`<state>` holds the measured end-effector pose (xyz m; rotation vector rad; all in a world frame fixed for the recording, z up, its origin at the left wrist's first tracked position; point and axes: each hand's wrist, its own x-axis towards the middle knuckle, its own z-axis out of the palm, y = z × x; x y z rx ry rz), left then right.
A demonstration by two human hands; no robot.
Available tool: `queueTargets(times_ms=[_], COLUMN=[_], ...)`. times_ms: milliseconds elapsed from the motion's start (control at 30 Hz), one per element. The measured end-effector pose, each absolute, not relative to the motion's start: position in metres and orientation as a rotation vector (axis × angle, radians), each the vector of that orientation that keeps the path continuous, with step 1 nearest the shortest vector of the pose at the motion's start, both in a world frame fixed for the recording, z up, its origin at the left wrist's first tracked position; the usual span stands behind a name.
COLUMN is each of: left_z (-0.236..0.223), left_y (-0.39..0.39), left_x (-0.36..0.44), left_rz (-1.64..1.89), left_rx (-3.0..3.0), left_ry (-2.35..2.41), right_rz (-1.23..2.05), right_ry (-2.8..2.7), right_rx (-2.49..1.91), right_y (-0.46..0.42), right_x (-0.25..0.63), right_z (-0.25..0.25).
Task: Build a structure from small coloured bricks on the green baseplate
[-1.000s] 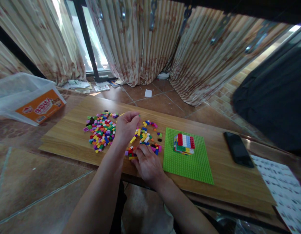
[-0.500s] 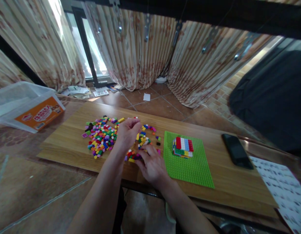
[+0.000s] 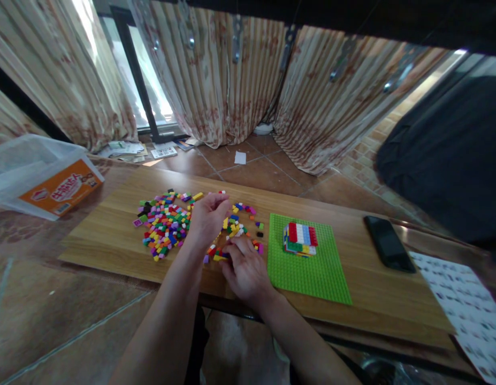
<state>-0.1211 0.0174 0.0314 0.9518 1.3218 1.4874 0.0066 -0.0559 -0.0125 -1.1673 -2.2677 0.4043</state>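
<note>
Small toy building bricks [image 3: 167, 227] in many colours lie in a heap to the left of my hands. My left hand [image 3: 208, 216] hovers by the heap's right side, its fingers curled closed; anything inside the grip is hidden. My right hand [image 3: 248, 267] rests low over a smaller group of bricks, thumb and fingers bent but a little apart, the tips among the bricks. Right of it lies a green baseplate [image 3: 312, 280]. On the plate stands a blocky brick build [image 3: 299, 239] topped with red, white and light blue stripes.
All this sits on a wooden board [image 3: 111, 224]. A black phone [image 3: 389, 243] lies at its right, beside a printed sheet [image 3: 464, 310]. A clear plastic box [image 3: 35, 147] with an orange label stands to the left. Patterned curtains [image 3: 199, 80] hang beyond.
The view has shifted slightly. My right hand has moved a little over the bricks, its fingertips still among them. My left hand stays nearly in place, and the build is unchanged.
</note>
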Motion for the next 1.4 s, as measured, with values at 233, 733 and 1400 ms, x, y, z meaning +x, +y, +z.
queueTargets(times_ms=[233, 733, 1400], left_z=[0.034, 0.03, 0.025], left_y=[0.012, 0.003, -0.003], left_x=[-0.119, -0.091, -0.075], left_rz=[1.21, 1.019, 1.109], left_rx=[1.21, 1.156, 1.499], left_ry=[1.374, 1.082, 1.334], right_rz=[0.473, 0.901, 0.935], right_ry=[-1.694, -1.254, -1.099], right_rx=[-1.399, -1.304, -1.331], right_y=[-0.035, -0.03, -0.019], right_x=[0.029, 0.034, 0.038], right_z=[0.0, 0.003, -0.009])
